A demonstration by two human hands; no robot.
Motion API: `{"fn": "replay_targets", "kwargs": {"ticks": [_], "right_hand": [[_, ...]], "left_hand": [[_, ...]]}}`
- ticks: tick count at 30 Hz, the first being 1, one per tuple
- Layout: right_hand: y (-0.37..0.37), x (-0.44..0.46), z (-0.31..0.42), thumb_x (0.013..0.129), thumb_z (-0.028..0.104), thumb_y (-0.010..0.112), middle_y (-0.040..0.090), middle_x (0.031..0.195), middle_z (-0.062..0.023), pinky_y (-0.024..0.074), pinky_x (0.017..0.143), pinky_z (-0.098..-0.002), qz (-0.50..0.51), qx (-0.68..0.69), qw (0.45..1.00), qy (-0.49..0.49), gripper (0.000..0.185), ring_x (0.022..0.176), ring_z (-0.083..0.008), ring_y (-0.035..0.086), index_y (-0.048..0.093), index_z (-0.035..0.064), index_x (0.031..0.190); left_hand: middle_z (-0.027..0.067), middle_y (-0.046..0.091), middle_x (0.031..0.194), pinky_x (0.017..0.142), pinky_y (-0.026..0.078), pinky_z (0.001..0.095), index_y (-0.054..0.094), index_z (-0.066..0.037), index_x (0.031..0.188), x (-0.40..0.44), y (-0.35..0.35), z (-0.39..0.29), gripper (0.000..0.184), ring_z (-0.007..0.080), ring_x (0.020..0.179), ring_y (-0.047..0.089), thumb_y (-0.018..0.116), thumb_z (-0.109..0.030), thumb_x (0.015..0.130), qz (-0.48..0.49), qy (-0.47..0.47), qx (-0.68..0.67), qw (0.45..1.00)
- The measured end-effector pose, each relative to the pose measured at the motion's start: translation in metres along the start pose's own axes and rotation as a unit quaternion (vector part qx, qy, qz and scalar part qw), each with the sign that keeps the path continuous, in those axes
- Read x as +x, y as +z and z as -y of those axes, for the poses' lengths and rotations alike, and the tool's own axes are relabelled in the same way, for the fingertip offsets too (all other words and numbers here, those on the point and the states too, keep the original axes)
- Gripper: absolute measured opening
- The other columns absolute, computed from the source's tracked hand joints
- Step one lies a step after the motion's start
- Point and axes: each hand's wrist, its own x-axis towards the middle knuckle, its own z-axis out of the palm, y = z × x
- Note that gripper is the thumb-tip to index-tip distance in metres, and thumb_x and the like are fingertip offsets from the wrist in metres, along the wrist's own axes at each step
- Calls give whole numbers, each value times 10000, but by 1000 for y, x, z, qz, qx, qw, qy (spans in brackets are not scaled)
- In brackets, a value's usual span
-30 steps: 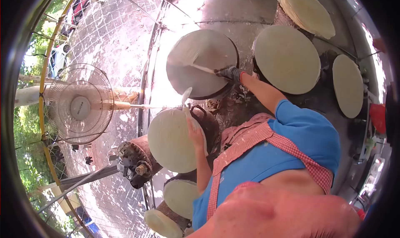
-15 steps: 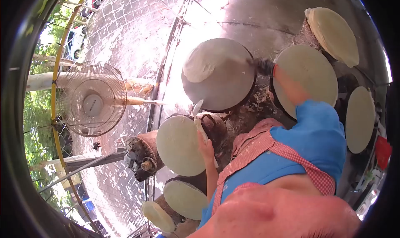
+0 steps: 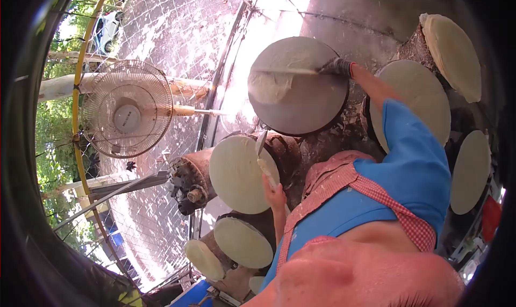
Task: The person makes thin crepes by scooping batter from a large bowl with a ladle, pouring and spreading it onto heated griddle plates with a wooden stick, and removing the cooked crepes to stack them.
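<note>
My right hand (image 3: 338, 68), in a dark glove, is closed at the right edge of a round griddle (image 3: 317, 105). It grips a long, narrow, pale blade-like spreader (image 3: 287, 70), which lies across a wet patch of batter (image 3: 271, 89) on the plate. My left hand (image 3: 275, 193) is wrapped round the pale handle of a spatula (image 3: 261, 144) with its metal blade pointing up. This spatula crosses the right edge of a second griddle, covered by a thin pale sheet of batter (image 3: 239, 172).
More round griddles with pale sheets stand around me: one to the right (image 3: 414, 100), one far right (image 3: 470, 172) and one lower left (image 3: 243, 242). A pale stack of flatbreads (image 3: 454, 54) is upper right. A fan (image 3: 126, 116) and a burner end (image 3: 188, 186) are left.
My view has shifted slightly. The right hand's spreader, blurred before, now lies across the batter patch, which looks thinner and less white. My left hand still holds the spatula.
</note>
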Motion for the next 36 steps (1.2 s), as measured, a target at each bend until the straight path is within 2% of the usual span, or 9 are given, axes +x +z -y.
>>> {"fn": "replay_targets", "kwargs": {"ticks": [8,11,12,18,19,26,30,35,36], "right_hand": [[-12,-27,11,728,290,655,628,869,-29,442,698,-288,109,-166,962,-185,332,729,-103,536,618,101,999],[-4,6,53,759,257,623,625,869,-53,437,720,-293,-30,-2,1000,-4,288,773,-121,548,611,109,1006],[2,7,56,730,259,648,618,829,-25,436,659,-273,84,-70,981,-163,305,709,-107,534,618,88,980],[-28,-17,-6,745,354,598,597,775,-55,446,613,-288,113,-232,959,115,332,647,-151,534,615,76,925],[-36,-14,0,763,346,572,596,799,-75,449,638,-285,106,-371,901,-199,323,690,-177,550,610,80,941],[3,64,37,823,206,476,606,873,-100,450,695,-293,204,-336,826,-404,242,806,-186,571,578,60,988],[4,-69,92,761,285,604,475,469,-34,378,393,-297,117,-445,881,105,255,411,-128,447,597,64,632],[-13,-52,95,747,338,614,521,509,-28,363,359,-263,41,-446,887,115,294,367,-100,430,653,106,923],[-6,-29,90,749,317,613,538,550,-28,363,359,-255,110,-356,927,-48,267,390,-97,443,653,120,926]], "left_hand": [[-9,414,561,322,291,200,269,-164,1321,-24,-5,3,648,59,377,355,482,23,738,-45,-30,-35,998],[-9,412,560,323,292,200,268,-162,1322,-34,-4,-1,645,57,377,352,483,19,741,-52,-16,-47,997],[-9,412,560,323,292,200,268,-162,1322,-33,-3,0,645,57,377,352,483,19,741,-51,-18,-41,998],[-11,403,541,320,295,196,264,-162,1322,-45,-8,12,635,57,369,351,482,16,752,-92,-28,-80,992],[-9,403,539,319,295,195,263,-160,1322,-48,-8,14,636,58,367,351,482,19,753,-93,-24,-83,992],[2,411,554,314,291,196,243,-136,1324,-72,-6,7,632,58,372,359,483,23,761,-113,-53,-76,989],[5,420,586,313,294,195,250,-131,1319,-77,-6,19,618,54,385,363,487,16,767,-121,-63,-102,985],[4,418,588,303,285,197,235,-130,1323,-90,-4,17,623,54,378,354,476,19,768,-140,-77,-115,980],[4,418,588,303,285,197,235,-130,1323,-89,-4,17,623,54,378,354,476,19,768,-136,-75,-116,981]]}}
